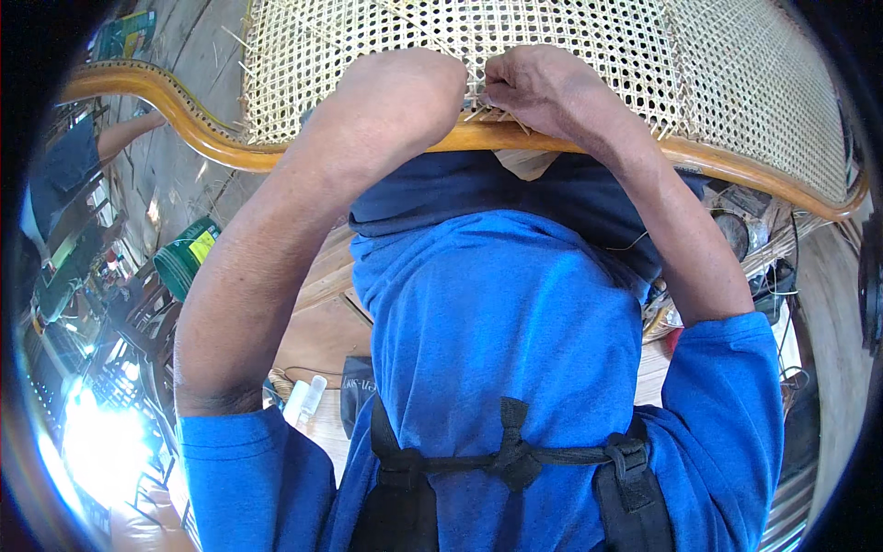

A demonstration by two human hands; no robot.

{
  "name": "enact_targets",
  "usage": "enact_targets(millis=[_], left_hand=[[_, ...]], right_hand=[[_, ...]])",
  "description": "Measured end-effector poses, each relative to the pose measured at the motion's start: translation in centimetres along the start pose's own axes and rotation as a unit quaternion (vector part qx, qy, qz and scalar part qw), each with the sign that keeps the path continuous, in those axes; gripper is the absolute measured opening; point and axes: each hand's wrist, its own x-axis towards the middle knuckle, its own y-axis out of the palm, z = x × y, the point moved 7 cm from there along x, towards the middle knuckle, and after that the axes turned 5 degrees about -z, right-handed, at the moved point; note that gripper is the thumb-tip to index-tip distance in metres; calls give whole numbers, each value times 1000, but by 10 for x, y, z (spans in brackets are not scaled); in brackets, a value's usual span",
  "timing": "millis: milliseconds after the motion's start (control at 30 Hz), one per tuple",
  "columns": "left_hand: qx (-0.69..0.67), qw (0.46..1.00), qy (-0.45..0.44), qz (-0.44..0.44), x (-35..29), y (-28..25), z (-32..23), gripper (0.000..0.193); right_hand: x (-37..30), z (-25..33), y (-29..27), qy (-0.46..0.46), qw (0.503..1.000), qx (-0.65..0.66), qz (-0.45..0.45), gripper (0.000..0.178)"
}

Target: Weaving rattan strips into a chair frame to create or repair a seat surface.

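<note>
Head view was filled near its top by both hands, brought close together at the near edge of a woven cane panel (552, 55). The right hand (543, 87) was curled shut, its fingers pinched on thin cane strands (501, 115) where the weave met the curved wooden frame (717, 161). The left hand (409, 92) was seen from the back and wrist only; whether its fingers were spread or closed could not be told, though it was pressed against the same spot. Loose strand ends were seen sticking out along the near rim and at the panel's left edge, so the binding there was judged unfinished, while the open hexagonal weave across the far and right parts looked complete. Outward to the left, a green bucket (189, 258) stood on the floor, and another person's arm (129, 133) was seen beyond the frame's left end.
</note>
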Motion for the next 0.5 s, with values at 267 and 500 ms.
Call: enact_targets(millis=[267, 500], left_hand=[[-39, 998, 6, -39, -15, 11, -4, 22], [-53, 998, 10, -31, -10, 14, 2, 22]], right_hand=[[1, 7, 0, 69, 994, -87, 14, 25], [-6, -5, -6, -3, 999, 41, -9, 21]])
